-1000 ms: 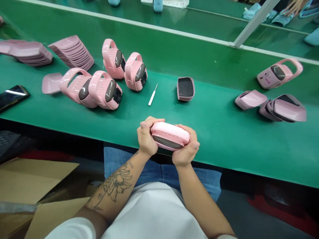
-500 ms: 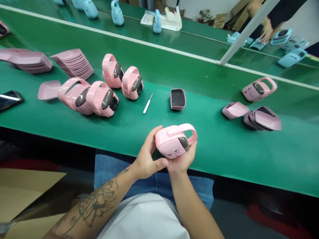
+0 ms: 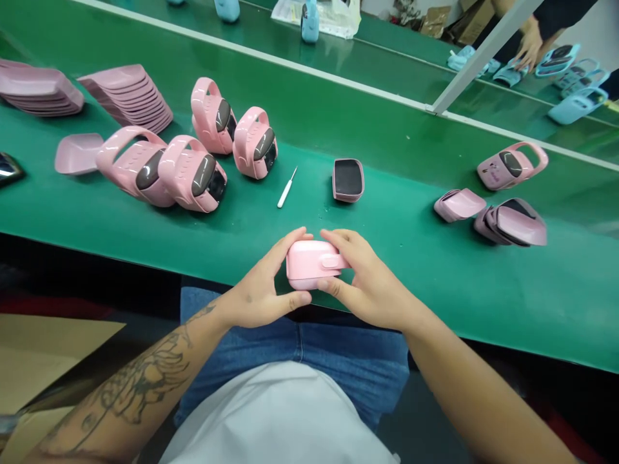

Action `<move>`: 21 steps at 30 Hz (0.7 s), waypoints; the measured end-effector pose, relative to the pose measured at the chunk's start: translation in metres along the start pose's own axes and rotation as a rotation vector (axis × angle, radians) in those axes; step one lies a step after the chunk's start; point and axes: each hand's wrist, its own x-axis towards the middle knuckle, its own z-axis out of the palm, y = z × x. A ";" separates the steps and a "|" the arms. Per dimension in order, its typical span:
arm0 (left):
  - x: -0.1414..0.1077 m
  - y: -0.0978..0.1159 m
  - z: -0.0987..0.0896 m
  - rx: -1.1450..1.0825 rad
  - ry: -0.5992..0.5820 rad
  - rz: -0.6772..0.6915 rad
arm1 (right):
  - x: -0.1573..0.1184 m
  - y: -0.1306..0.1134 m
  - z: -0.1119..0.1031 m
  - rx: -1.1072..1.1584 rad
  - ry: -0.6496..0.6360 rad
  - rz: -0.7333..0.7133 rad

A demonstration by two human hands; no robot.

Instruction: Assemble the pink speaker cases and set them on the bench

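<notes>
A pink plastic housing with a carry handle [image 3: 309, 263] lies on its side between my two hands, close to the table's front edge. My left hand [image 3: 265, 280] cups its left end, with the thumb along the lower edge. At the handle end, my right hand [image 3: 363, 276] grips it between thumb and fingers, covering most of the handle. Beyond them lies a small white-handled screwdriver [image 3: 286, 191]. To its right sits a small stack of pink trays with a black pad on top [image 3: 348, 178].
Several pink handled housings [image 3: 193, 177] stand to the left, before stacked pink panels [image 3: 130, 96]. On the right are another housing [image 3: 507, 169] and pink panels [image 3: 517, 224]. A metal post [image 3: 476, 61] rises behind. Across the divider, a person's hand [image 3: 529, 46] touches blue parts.
The pink housing has turned onto its side, hiding its printed face, and shifted slightly left. My right hand has moved from beneath it to its right end.
</notes>
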 end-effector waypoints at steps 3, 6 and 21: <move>-0.001 0.009 0.002 0.019 0.006 -0.040 | 0.008 -0.012 -0.007 -0.046 -0.095 0.052; 0.002 0.016 -0.002 0.042 0.011 -0.086 | 0.015 -0.019 -0.012 -0.085 -0.181 0.008; 0.008 0.024 -0.007 -0.090 0.099 -0.109 | 0.027 -0.027 -0.005 -0.028 -0.114 0.062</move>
